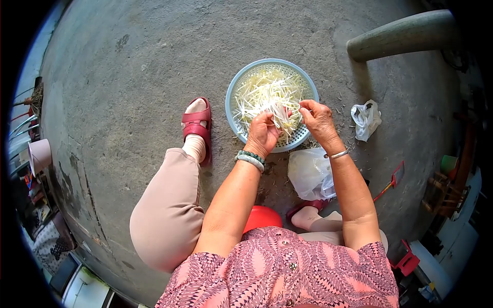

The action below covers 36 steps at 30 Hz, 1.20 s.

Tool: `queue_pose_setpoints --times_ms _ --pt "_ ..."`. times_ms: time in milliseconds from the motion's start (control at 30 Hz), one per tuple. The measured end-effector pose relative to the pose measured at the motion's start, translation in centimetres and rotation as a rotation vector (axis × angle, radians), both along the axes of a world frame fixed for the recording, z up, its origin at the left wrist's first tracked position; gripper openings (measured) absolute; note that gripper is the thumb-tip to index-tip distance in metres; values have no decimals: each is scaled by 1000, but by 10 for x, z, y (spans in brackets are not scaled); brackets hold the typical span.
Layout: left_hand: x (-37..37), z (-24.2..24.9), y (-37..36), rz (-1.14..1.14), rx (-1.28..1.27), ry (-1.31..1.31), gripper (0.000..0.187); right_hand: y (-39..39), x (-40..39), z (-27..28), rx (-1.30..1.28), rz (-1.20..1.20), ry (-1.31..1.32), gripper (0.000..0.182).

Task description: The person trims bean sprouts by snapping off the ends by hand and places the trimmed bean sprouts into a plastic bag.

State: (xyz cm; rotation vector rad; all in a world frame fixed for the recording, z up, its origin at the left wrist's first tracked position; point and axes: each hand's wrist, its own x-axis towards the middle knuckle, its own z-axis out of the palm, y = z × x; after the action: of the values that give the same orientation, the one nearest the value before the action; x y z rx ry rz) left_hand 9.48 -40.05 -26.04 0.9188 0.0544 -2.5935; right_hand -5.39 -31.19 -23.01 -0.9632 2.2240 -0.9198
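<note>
Because the sprouts are thin and look easy to break, only a light pressure should be used by both hands. By the left hand, a small bunch is held over the near part of the basket; its grip is closed around this bunch, and it is best left a little loose, so that single strands can be separated. At the right hand, the fingertips are brought near each other beside the bunch, but whether a strand is pinched cannot be told. One strand at a time should be taken by the tips, with both hands above the basket, so that fallen pieces are caught.

The sprouts are seen in the upper middle of the frame, heaped inside the round, pale blue basket on the floor. They are white to pale yellow, long and tangled, and are pointed in many directions.
</note>
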Motion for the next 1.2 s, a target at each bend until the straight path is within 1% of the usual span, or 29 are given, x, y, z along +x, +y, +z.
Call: queue_pose_setpoints --times_ms 133,267,367,467,567,600,700,733,833,1067,1200 --pt "1 0 -2 20 36 71 39 -5 4 -1 -23 -18 -78 16" --pt "3 11 -4 37 75 122 43 -4 5 -4 -54 -36 -160 15" --pt "5 7 -5 29 75 180 44 -4 6 -1 -75 -58 -224 13" --pt "4 0 -4 71 127 197 49 -5 15 12 -59 -47 -149 10" --pt "4 2 -4 84 137 179 48 -7 28 27 -186 163 100 8" --pt "4 2 -4 88 136 187 48 -7 32 26 -189 194 99 11" --pt "4 0 -4 102 131 207 48 -6 40 29 -158 272 133 13" --pt "4 0 -3 108 127 214 47 -6 40 28 -154 304 173 16" --pt "3 2 -3 125 105 208 47 -5 44 22 -139 377 342 19" --pt "1 -2 -2 82 71 163 45 -13 49 15 -69 318 381 10" --pt "0 4 -1 75 20 110 41 -16 50 19 -110 311 385 8"
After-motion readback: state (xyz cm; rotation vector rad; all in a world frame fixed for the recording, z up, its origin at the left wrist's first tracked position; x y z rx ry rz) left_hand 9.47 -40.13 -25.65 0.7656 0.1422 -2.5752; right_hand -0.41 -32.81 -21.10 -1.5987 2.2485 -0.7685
